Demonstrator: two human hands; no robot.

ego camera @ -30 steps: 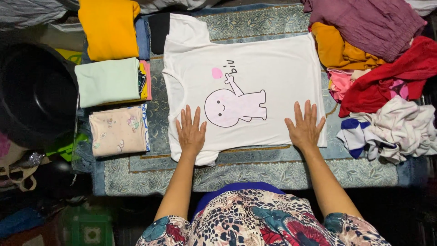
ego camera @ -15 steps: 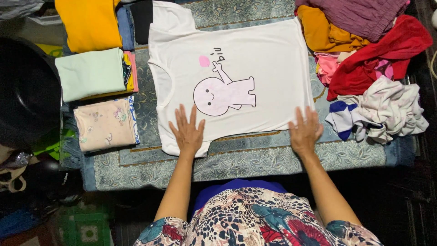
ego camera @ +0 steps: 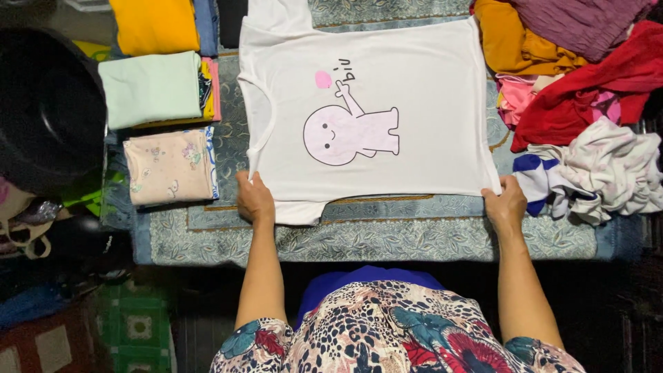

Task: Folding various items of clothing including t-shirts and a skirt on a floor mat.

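1. A white T-shirt [ego camera: 407, 90] with a pink cartoon figure lies flat on a patterned rug [ego camera: 387, 238].
2. The left hand [ego camera: 254, 198] pinches the shirt's near edge beside the shoulder, fingers clenched on fabric.
3. The right hand [ego camera: 506, 205] grasps the near hem corner.
4. Folded clothes [ego camera: 157, 90] lie left; a loose clothes pile [ego camera: 587, 103] lies right.

Both arms reach straight forward from the body, roughly parallel and well apart, forearms bare. The left hand [ego camera: 255, 198] is curled in a closed grip, knuckles up, fingers tucked under. The right hand [ego camera: 505, 205] is curled shut the same way.
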